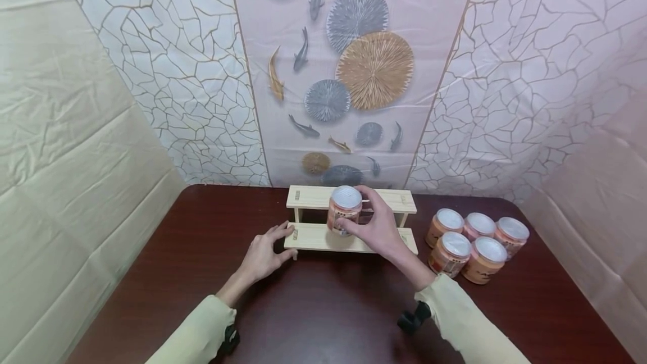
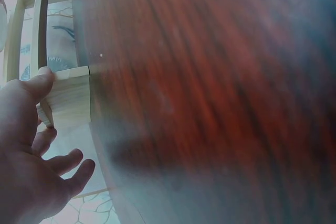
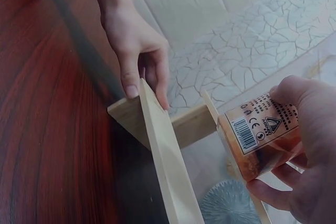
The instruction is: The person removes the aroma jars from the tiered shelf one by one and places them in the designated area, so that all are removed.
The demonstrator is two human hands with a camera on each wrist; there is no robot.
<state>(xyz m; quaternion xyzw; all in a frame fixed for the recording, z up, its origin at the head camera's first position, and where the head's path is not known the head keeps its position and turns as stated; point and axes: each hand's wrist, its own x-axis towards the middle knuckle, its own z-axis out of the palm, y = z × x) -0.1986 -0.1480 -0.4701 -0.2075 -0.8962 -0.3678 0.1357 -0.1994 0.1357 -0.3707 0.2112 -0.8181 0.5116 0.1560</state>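
Observation:
A two-tier wooden rack (image 1: pixel 314 237) of pale wood stands on the dark table. My left hand (image 1: pixel 263 254) pinches the left end of its lower board, thumb at the front edge; the left wrist view shows this hand (image 2: pixel 31 145) with its other fingers spread. My right hand (image 1: pixel 378 226) grips an orange jar (image 1: pixel 338 213) with a silver-white lid, thumb on one side and fingers round the other. In the right wrist view a gap shows between the base of the jar (image 3: pixel 260 137) and the lower board (image 3: pixel 163 150). A barcode label faces that camera.
Several similar lidded jars, one of them at the front (image 1: pixel 450 254), stand close together on the table's right side. Behind the rack hangs a patterned cloth (image 1: pixel 328 150). Plain cloth walls border the table (image 1: pixel 333 308) left and right.

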